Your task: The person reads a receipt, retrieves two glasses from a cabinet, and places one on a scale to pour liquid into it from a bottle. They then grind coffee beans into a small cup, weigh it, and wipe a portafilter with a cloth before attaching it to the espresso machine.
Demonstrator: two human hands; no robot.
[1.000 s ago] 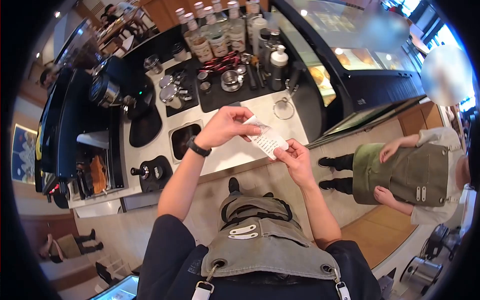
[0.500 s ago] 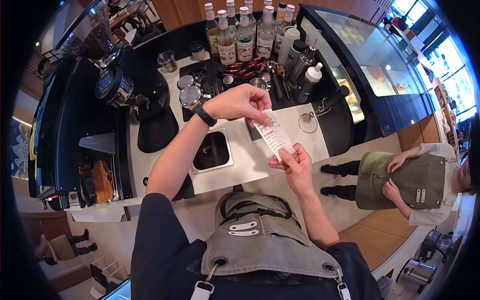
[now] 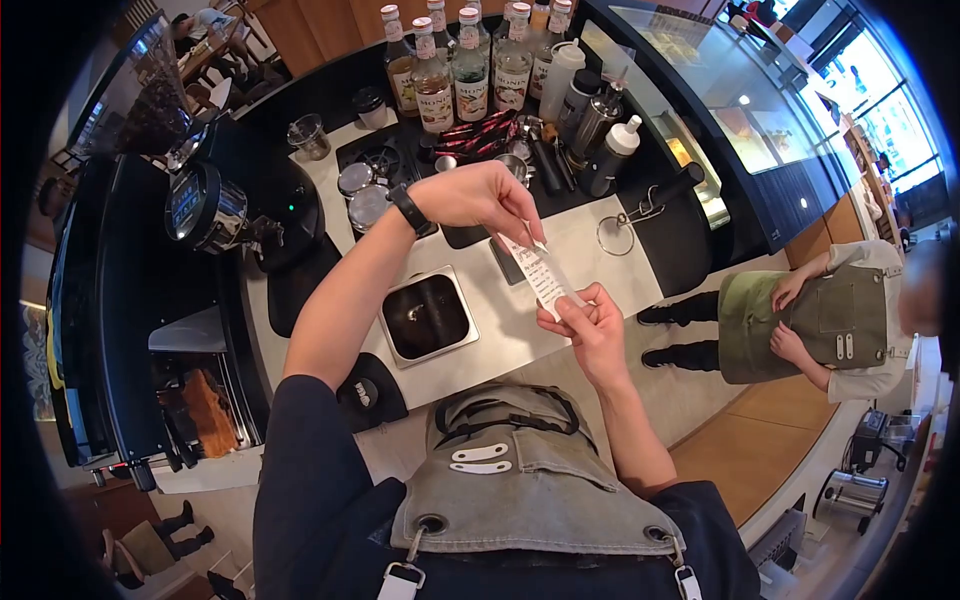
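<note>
A printed paper receipt (image 3: 546, 278) is stretched between my two hands above the white counter. My left hand (image 3: 485, 203), with a black band on its wrist, pinches the upper end, where the paper bends and a fold shows. Lower down, my right hand (image 3: 590, 325) grips the bottom end between thumb and fingers. Behind the paper, a dark flat rectangle (image 3: 507, 262) on the counter is partly covered. To the left, a metal-rimmed dark bin (image 3: 428, 318) is set into the counter.
Several syrup bottles (image 3: 432, 85) line the back, near squeeze bottles (image 3: 612, 155) and round metal tools (image 3: 370, 207). A coffee grinder (image 3: 205, 205) stands left. At right are a glass display case (image 3: 740, 130) and a co-worker in a green apron (image 3: 755, 320).
The view has turned slightly, shifting the counter items. At its upper end the receipt now bends over, and my left fingers have closed lower around it. My right hand stays nearly still.
</note>
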